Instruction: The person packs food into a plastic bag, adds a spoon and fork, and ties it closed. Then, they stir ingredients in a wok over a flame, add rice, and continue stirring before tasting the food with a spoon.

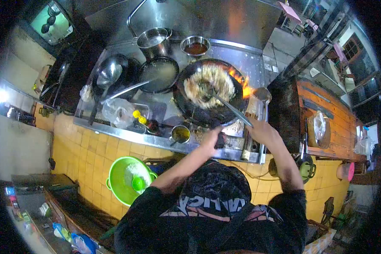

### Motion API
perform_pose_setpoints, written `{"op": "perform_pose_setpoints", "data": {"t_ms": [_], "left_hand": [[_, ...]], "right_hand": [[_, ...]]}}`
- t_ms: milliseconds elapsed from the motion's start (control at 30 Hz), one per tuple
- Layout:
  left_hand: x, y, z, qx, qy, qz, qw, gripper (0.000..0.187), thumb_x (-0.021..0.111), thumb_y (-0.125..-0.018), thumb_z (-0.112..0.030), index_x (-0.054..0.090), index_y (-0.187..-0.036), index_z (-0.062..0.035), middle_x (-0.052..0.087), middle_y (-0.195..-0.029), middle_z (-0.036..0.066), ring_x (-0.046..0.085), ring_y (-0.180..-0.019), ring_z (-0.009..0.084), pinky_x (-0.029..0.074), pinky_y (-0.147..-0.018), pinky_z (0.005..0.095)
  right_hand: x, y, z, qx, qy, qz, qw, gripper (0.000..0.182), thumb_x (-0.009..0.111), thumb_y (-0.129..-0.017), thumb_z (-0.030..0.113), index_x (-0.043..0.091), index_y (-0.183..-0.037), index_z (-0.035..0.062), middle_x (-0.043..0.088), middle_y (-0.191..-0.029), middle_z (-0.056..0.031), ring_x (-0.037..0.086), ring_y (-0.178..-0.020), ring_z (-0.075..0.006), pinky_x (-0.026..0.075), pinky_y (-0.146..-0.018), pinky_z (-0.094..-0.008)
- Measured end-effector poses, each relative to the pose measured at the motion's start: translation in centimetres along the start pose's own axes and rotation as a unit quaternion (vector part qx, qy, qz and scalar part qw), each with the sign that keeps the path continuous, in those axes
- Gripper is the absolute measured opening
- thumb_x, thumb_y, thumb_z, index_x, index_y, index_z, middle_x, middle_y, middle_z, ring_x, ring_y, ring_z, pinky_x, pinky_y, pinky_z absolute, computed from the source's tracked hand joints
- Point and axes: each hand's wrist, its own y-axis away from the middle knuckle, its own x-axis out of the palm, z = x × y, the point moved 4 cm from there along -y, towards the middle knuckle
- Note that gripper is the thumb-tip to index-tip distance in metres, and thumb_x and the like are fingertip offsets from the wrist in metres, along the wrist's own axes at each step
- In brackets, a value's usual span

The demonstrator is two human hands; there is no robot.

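Observation:
A large black wok (190, 113) stands on the stove, full of pale, motion-blurred food (218, 76) that looks like rice or noodles. Flames (244, 84) rise along its right edge. My right hand (261, 130) is closed around the metal handle of a long ladle (230, 106), whose dark head sits in the food. At the wok's near side, my left hand (211, 139) is closed on a dark grip, seemingly the wok's handle or a cloth around it; the exact hold is partly hidden.
Behind the wok are a steel bowl of reddish-brown liquid (195, 45) and a tall pot (153, 42). To the left lie another pan (158, 75), a second ladle (129, 91), a yellow-capped bottle (139, 117) and a cup of yellow liquid (180, 134). A green bucket (122, 180) stands below left.

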Motion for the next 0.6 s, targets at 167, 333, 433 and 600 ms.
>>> {"op": "perform_pose_setpoints", "data": {"t_ms": [167,333,433,600], "left_hand": [[1.1,3.6,-1.5,-0.124,0.053,0.124,0.983,0.018,0.055,-0.086,-0.017,0.045,-0.079,-0.0043,0.050,-0.068,0.006,0.051,-0.057,0.0131,0.045,-0.052,0.0278],[-3.7,1.5,2.3,-0.010,-0.185,-0.019,0.982,0.018,0.050,-0.088,-0.023,0.052,-0.080,-0.0070,0.053,-0.064,0.003,0.054,-0.054,0.0154,0.047,-0.051,0.0306],[-0.1,7.7,3.8,-0.086,-0.170,0.077,0.979,0.022,0.051,-0.087,-0.025,0.054,-0.077,-0.0062,0.054,-0.062,0.004,0.055,-0.055,0.0165,0.049,-0.054,0.0347],[-4.5,-1.3,-0.4,-0.016,-0.152,0.074,0.986,0.022,0.051,-0.086,-0.023,0.053,-0.073,-0.0064,0.053,-0.060,0.004,0.053,-0.053,0.0148,0.046,-0.056,0.0270]], "right_hand": [[0.0,5.3,0.6,0.003,0.105,0.016,0.994,0.039,0.045,-0.080,0.010,0.044,-0.120,0.0048,0.060,-0.071,-0.0205,0.062,-0.066,-0.0355,0.050,-0.058,-0.0448],[1.2,7.0,1.6,-0.041,0.136,-0.055,0.988,0.048,0.046,-0.077,0.005,0.043,-0.125,0.0077,0.060,-0.069,-0.0158,0.062,-0.059,-0.0308,0.051,-0.051,-0.0402],[2.3,6.6,1.7,-0.013,0.163,-0.070,0.984,0.047,0.047,-0.078,0.006,0.042,-0.126,0.0087,0.059,-0.075,-0.0143,0.063,-0.059,-0.0285,0.051,-0.048,-0.0376],[5.9,4.4,-1.1,0.057,0.118,-0.040,0.991,0.057,0.046,-0.078,0.004,0.032,-0.133,0.0097,0.055,-0.088,-0.0193,0.062,-0.068,-0.0327,0.052,-0.059,-0.0390]]}}
